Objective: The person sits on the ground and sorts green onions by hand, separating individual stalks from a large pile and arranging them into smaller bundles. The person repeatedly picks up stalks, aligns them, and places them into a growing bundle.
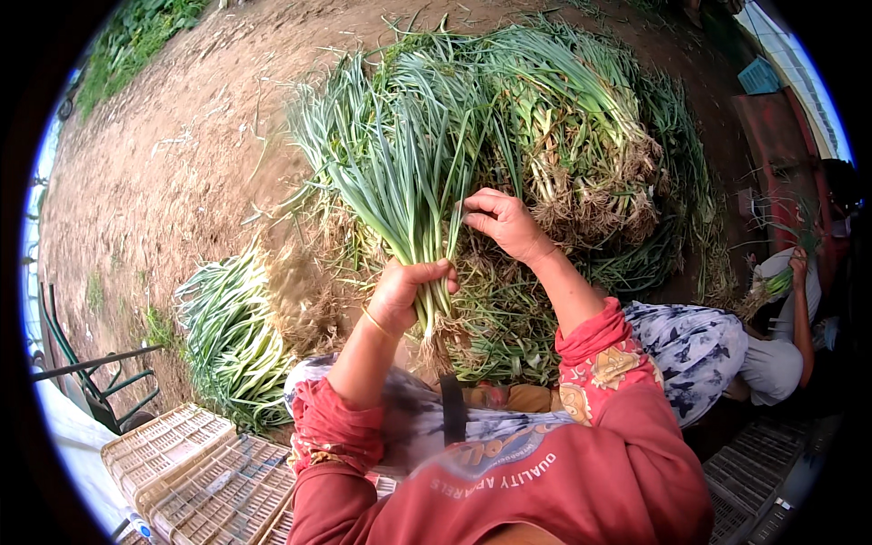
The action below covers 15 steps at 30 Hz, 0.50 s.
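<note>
Gripping a bunch of green onions (413,195) just above its roots, the left hand (406,292) is closing its fingers fully around the pale stalks, so this grip is tight on the bunch. The bunch is standing near the middle of the scene, roots toward the person and green leaves fanning up and away to the far side. The right hand (505,223) is reaching in just to the right of the stalks, its fingertips curling and pinching at a thin leaf on the bunch's side; that grip is nearly closed. Beyond the hands, a large heap of green onions (581,136) is lying on the dirt ground (173,163). A smaller pile (232,336) is lying at the left, and pale plastic crates (195,472) are sitting near left. Another person (786,318) is sitting at the far right, holding some onions.
</note>
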Motion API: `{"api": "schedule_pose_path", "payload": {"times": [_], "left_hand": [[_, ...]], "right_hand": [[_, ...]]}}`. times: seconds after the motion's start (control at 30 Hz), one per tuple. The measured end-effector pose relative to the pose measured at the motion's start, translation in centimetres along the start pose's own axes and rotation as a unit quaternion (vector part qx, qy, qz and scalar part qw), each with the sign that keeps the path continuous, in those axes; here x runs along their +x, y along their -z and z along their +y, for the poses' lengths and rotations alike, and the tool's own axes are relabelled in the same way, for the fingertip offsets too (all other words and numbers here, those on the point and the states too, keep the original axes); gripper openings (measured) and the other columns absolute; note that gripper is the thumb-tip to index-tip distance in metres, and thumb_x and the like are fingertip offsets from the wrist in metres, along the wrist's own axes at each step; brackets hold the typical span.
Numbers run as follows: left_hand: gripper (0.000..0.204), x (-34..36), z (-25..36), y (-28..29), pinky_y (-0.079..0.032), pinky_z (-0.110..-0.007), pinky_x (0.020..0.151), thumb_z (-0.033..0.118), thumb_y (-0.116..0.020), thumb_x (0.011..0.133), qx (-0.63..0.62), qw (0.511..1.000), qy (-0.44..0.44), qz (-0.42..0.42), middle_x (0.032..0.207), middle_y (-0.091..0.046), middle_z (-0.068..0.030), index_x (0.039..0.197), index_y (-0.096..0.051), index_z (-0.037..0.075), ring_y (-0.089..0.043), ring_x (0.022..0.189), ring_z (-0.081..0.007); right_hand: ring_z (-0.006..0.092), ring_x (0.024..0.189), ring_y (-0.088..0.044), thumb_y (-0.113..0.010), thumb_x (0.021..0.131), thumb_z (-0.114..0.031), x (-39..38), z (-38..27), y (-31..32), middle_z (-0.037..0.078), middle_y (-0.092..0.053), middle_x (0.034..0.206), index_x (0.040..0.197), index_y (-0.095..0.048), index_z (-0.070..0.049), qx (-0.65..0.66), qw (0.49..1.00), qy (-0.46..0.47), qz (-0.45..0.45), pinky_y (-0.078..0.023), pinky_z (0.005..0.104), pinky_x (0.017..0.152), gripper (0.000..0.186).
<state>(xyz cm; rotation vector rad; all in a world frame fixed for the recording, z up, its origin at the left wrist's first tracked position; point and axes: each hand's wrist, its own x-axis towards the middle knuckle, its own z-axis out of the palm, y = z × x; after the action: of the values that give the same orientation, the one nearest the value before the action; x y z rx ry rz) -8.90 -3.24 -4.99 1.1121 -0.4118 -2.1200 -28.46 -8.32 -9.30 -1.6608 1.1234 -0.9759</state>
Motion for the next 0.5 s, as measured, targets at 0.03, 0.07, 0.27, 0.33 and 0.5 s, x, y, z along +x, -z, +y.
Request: {"api": "schedule_pose_path", "payload": {"times": [0.03, 0.07, 0.27, 0.33, 0.5], "left_hand": [[0.015, -0.2, 0.1, -0.2, -0.051, -0.031, 0.056, 0.001, -0.056, 0.079, 0.005, 1.000, -0.001, 0.007, 0.071, -0.057, -0.0103, 0.093, -0.051, -0.002, -0.058, 0.057, -0.0194], [0.015, -0.3, 0.2, -0.3, -0.051, -0.031, 0.056, 0.002, -0.056, 0.080, 0.009, 1.000, -0.002, 0.014, 0.070, -0.057, -0.0096, 0.093, -0.051, -0.001, -0.057, 0.057, -0.0187], [0.015, -1.4, 0.9, 0.0, -0.042, -0.028, 0.052, 0.013, -0.059, 0.083, -0.084, 0.994, -0.043, -0.049, 0.066, -0.047, -0.0025, 0.090, -0.048, 0.005, -0.047, 0.054, -0.0121], [0.022, -2.1, 2.2, 0.3, -0.043, -0.028, 0.054, 0.016, -0.062, 0.082, -0.136, 0.980, -0.131, -0.067, 0.069, -0.047, -0.0029, 0.092, -0.047, 0.004, -0.047, 0.055, -0.0117], [0.057, -1.8, 5.3, 2.1, -0.042, -0.026, 0.062, 0.019, -0.067, 0.079, -0.097, 0.948, -0.304, -0.011, 0.075, -0.047, 0.0000, 0.124, -0.037, 0.001, -0.045, 0.063, -0.0089]], "right_hand": [[0.0176, 0.075, -0.057, -0.059, 0.081, -0.007, -0.2, -0.6, -0.2, 0.004, -0.059, 0.078, 0.092, -0.061, -0.001, -0.075, 0.997, 0.019, 0.009, -0.046, 0.0271, 0.068, 0.013], [0.0217, 0.075, -0.058, -0.060, 0.080, -0.009, -0.5, -1.4, -0.5, 0.007, -0.060, 0.079, 0.089, -0.061, -0.002, -0.149, 0.988, 0.039, 0.019, -0.046, 0.0292, 0.067, 0.011], [0.0230, 0.060, -0.054, -0.056, 0.085, -0.023, -2.4, 3.4, -0.7, 0.009, -0.053, 0.062, 0.078, -0.057, -0.001, -0.160, 0.940, -0.205, 0.220, -0.043, 0.0355, 0.057, 0.023], [0.0197, 0.062, -0.053, -0.054, 0.088, -0.027, -5.2, 9.0, 1.7, 0.006, -0.052, 0.065, 0.078, -0.057, -0.001, 0.050, 0.895, -0.393, 0.207, -0.043, 0.0367, 0.061, 0.028], [0.0205, 0.084, -0.051, -0.056, 0.087, -0.025, -7.3, 14.4, -0.2, 0.009, -0.053, 0.093, 0.096, -0.052, -0.001, -0.018, 0.884, -0.377, 0.277, -0.041, 0.0386, 0.079, 0.026]]}}
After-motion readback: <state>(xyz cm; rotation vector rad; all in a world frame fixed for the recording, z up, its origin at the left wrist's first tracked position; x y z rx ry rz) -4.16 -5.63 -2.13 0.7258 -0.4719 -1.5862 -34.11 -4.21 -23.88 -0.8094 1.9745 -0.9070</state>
